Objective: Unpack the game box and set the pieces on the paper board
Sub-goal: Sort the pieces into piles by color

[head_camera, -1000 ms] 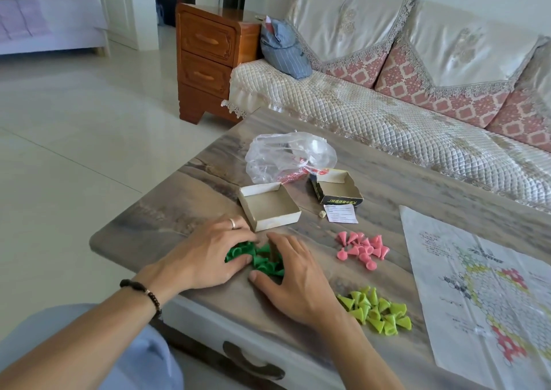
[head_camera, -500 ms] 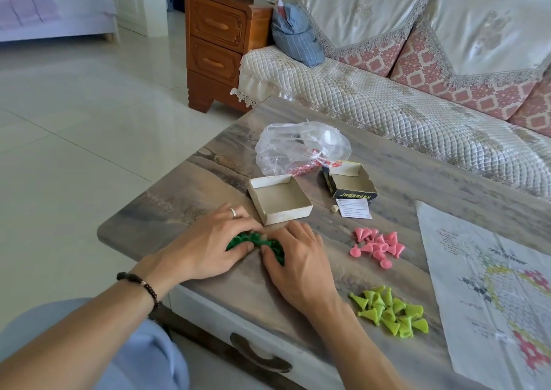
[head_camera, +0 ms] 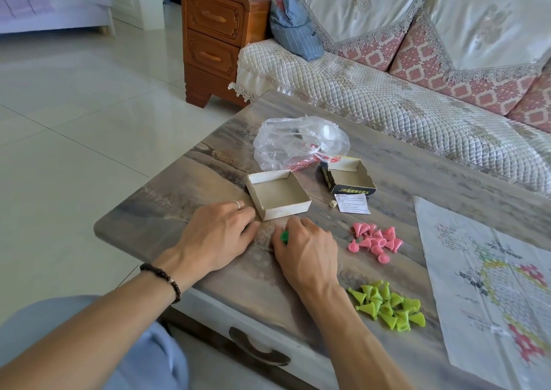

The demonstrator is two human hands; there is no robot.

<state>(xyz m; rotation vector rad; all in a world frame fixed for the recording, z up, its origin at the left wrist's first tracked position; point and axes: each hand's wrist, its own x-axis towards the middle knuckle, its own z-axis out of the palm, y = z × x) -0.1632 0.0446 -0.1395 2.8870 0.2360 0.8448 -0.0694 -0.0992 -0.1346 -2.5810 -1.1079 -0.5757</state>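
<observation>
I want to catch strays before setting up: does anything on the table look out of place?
A small die lies loose between the two open box halves, beside the paper slip. The pink pieces and lime pieces sit in heaps off the board.

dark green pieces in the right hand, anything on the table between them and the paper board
Yes. The pink pieces lie on the table between the right hand, which holds the dark green pieces, and the paper board. The light green pieces lie nearer the front edge. Lifting over them avoids both.
</observation>
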